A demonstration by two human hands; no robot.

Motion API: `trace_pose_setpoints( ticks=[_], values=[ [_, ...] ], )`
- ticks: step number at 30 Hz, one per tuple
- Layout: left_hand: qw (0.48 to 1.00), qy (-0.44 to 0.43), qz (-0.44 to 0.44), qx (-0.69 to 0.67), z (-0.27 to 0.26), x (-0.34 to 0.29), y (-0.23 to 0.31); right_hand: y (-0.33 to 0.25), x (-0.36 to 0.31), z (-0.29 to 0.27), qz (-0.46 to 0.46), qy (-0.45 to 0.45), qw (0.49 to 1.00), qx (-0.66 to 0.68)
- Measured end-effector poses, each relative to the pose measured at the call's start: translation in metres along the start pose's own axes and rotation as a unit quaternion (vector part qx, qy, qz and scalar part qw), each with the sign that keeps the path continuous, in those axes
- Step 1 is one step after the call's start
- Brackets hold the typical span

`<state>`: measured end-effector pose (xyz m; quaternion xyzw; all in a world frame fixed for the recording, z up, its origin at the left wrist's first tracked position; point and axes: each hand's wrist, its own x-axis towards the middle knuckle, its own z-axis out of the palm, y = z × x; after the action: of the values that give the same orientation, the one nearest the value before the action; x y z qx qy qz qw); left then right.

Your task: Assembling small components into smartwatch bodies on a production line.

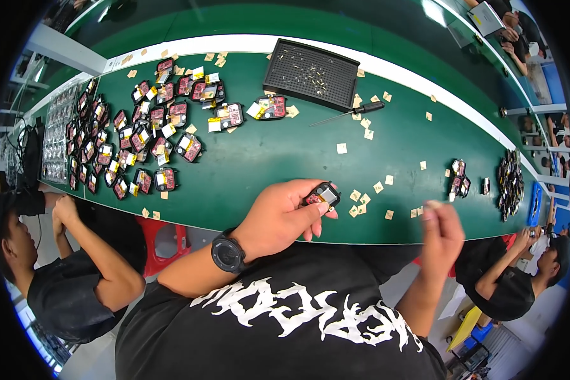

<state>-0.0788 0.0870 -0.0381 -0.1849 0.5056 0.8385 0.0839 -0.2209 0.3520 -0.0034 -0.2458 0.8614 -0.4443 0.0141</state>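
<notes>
My left hand point(278, 216), with a black watch on its wrist, grips a small black device casing point(323, 194) near the table's front edge. The casing is open on top and shows a silvery battery and part of a circuit board. My thumb lies across its lower side. To the right, my right hand point(444, 235) is raised at the table's edge, thumb and finger pinched together. Something pale shows at its fingertips, too small and blurred to name. Several small beige paper squares point(355, 196) lie on the table between the two hands.
Many open casings point(164, 178) with red circuit boards cover the green table's left side. A black tray point(285, 92) holds small brass-coloured pieces; a screwdriver point(368, 107) lies beside it. More casings point(509, 187) are piled at right. Co-workers sit on both sides.
</notes>
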Motion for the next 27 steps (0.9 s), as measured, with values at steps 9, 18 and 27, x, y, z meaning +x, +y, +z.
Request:
trace_pose_setpoints(
  ticks=[9,18,27],
  values=[
    [0.999,-0.008,0.028,-0.045,0.002,-0.003,0.001,-0.038,0.007,0.089,-0.240,-0.171,0.951,-0.096],
    [0.998,-0.014,0.056,-0.041,-0.001,-0.005,-0.002,-0.032,0.003,0.099,-0.269,-0.132,0.952,-0.070],
    [0.998,-0.015,0.053,0.016,-0.004,-0.005,-0.002,-0.030,0.002,0.102,-0.242,-0.166,0.954,-0.065]
  ],
)
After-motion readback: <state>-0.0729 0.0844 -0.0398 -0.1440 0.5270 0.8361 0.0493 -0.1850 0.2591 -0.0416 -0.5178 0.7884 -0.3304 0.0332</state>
